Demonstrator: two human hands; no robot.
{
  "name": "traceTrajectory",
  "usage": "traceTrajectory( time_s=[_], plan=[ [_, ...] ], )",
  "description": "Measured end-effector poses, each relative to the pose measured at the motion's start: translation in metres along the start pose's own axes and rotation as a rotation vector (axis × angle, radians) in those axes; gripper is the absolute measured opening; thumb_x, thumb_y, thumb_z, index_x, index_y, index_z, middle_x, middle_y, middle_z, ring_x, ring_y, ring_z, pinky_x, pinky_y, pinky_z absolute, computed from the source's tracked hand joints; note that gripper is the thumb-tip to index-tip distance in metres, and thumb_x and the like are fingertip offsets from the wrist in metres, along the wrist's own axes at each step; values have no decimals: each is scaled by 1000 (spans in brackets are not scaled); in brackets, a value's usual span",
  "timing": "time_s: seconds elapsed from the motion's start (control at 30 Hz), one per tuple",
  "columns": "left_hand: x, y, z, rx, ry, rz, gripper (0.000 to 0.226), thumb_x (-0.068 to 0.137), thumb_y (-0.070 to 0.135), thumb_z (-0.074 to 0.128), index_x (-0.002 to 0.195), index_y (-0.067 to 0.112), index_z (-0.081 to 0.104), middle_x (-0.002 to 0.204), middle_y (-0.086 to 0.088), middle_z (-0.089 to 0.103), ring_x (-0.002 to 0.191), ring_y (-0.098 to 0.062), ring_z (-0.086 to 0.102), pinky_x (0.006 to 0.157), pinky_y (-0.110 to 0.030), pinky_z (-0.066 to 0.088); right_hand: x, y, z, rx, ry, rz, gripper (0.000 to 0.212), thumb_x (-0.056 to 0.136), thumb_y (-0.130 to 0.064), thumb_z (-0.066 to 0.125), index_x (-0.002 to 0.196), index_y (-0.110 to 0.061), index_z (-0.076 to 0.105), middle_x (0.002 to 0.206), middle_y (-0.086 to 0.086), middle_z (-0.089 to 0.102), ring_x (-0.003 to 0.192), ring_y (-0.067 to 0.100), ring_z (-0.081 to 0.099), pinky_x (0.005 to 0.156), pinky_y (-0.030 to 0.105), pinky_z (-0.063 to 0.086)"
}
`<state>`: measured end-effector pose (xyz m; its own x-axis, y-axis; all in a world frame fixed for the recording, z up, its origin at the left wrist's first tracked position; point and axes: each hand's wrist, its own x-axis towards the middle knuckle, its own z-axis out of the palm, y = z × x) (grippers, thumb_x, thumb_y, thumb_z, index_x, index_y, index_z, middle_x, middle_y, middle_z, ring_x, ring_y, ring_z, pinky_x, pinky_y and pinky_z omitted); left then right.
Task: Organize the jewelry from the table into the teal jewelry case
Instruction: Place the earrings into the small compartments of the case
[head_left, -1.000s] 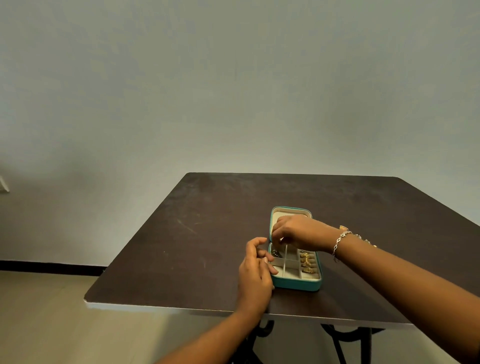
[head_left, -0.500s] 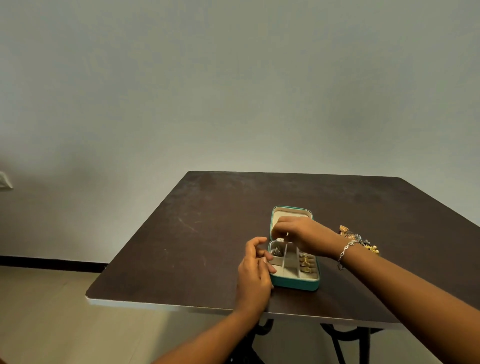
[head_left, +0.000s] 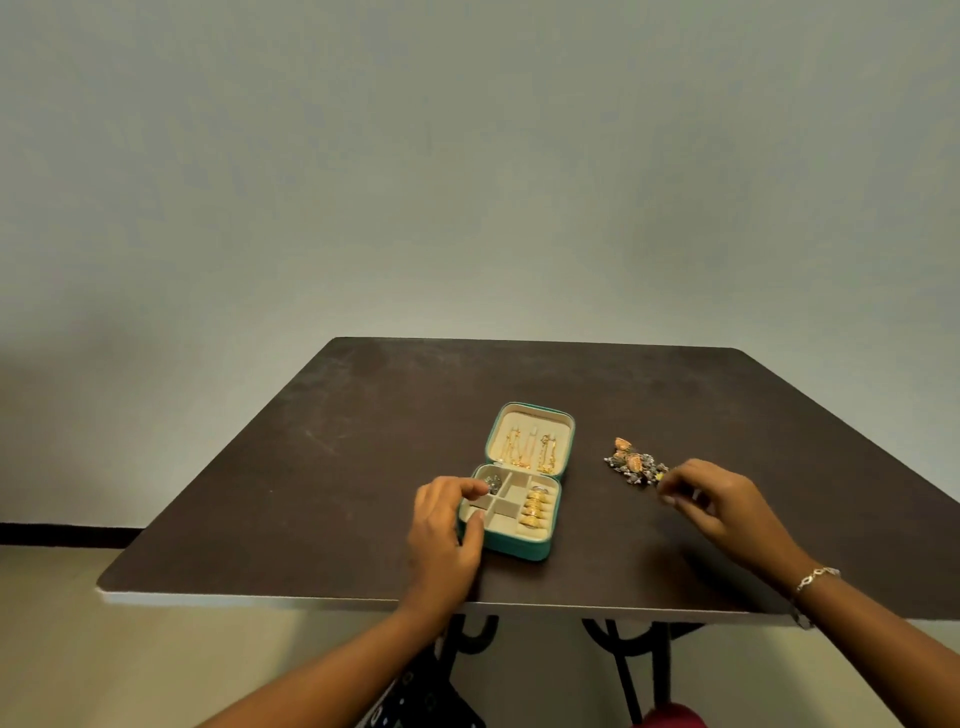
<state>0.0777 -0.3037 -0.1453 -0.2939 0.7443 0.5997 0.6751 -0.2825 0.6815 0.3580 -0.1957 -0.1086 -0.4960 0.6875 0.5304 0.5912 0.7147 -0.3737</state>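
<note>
The right hand (head_left: 727, 499) has swung from the case (head_left: 519, 548) to the leftover pile (head_left: 634, 462) at its fingertips — grasp unclear — while the left hand (head_left: 441, 525) grips the part-filled case.

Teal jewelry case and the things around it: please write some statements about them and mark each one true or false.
1. The teal jewelry case lies open on the table. True.
2. The gold rings sit in the left part of its base. False: they sit in the right part.
3. Loose jewelry lies on the table to the right of the case. True.
4. The right hand is inside the case. False: it is beside the loose jewelry, apart from the case.
5. The left hand touches the case's left side. True.
</note>
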Motion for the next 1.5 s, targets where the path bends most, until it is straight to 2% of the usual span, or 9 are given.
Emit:
traceTrajectory(
  time_s=[0.2, 0.33, 0.43, 0.6, 0.83, 0.93, 1.13, 1.37, 1.5],
  plan=[
    [0, 11, 4, 121, 90, 85, 16, 78, 22, 49, 91, 31, 53, 95, 20, 52, 98, -2, 40, 76, -19, 35, -5, 29, -7, 207, 217, 364, 21, 81, -2, 64, 75, -22, 62, 81, -5, 65, 76, 9, 58, 64, 22, 44],
    [-8, 37, 21, 194, 48, 358, 20, 78, 22, 47, 96, 28, 51, 101, 9, 56, 102, -5, 40, 84, -15, 31, -5, 33, 3, 273, 181, 435, 16, 81, -2, 64, 77, -18, 63, 83, 1, 65, 82, 17, 59, 70, 29, 46],
    [-18, 59, 49, 90, -42, 396, 22, 79, 20, 49, 99, 28, 50, 101, 11, 51, 101, -2, 40, 92, -10, 28, -2, 34, 10, 244, 113, 467, 11, 81, -6, 65, 83, -17, 64, 89, 2, 64, 84, 17, 58, 69, 24, 45],
    [-2, 72, 104, -27, -194, 198, 20, 83, 26, 46, 99, 21, 56, 99, 7, 54, 99, -4, 44, 87, -13, 33, 1, 38, 15, 165, 95, 470, 12, 82, -9, 63, 86, -20, 62, 90, 0, 61, 80, 12, 55, 65, 20, 42],
    [46, 64, 156, -45, -159, -127, 16, 85, 2, 52, 98, 11, 57, 99, 2, 56, 98, -13, 50, 82, -15, 33, 9, 47, 23, 129, 109, 399, 17, 82, -8, 62, 93, -22, 60, 94, 0, 56, 86, 13, 56, 75, 22, 42],
    [62, 59, 167, -25, -134, -154, 18, 84, -3, 49, 93, 9, 59, 97, -2, 57, 95, -16, 52, 80, -19, 36, 15, 49, 26, 130, 99, 377, 19, 85, -12, 60, 104, -16, 61, 101, -3, 51, 94, 10, 50, 81, 20, 36],
    [87, 51, 186, -34, -104, -234, 24, 87, -6, 43, 97, 8, 60, 96, 0, 54, 89, -12, 50, 74, -14, 31, 36, 63, 33, 137, 55, 366, 22, 89, -17, 55, 111, -17, 58, 106, -6, 48, 104, 9, 46, 85, 22, 34],
    [91, 48, 189, -43, -110, -301, 18, 88, 0, 49, 99, 8, 62, 102, -4, 58, 93, -15, 55, 78, -19, 40, 55, 76, 42, 157, 19, 391, 15, 88, -18, 55, 98, -23, 64, 103, -3, 54, 105, 15, 50, 89, 33, 43],
    [92, 45, 191, 9, -138, -325, 11, 87, 8, 56, 95, 6, 64, 103, -7, 58, 95, -18, 54, 79, -19, 35, 61, 79, 46, 138, 20, 459, 8, 85, -25, 59, 88, -30, 65, 99, -5, 53, 103, 16, 51, 84, 34, 45]
  ],
)
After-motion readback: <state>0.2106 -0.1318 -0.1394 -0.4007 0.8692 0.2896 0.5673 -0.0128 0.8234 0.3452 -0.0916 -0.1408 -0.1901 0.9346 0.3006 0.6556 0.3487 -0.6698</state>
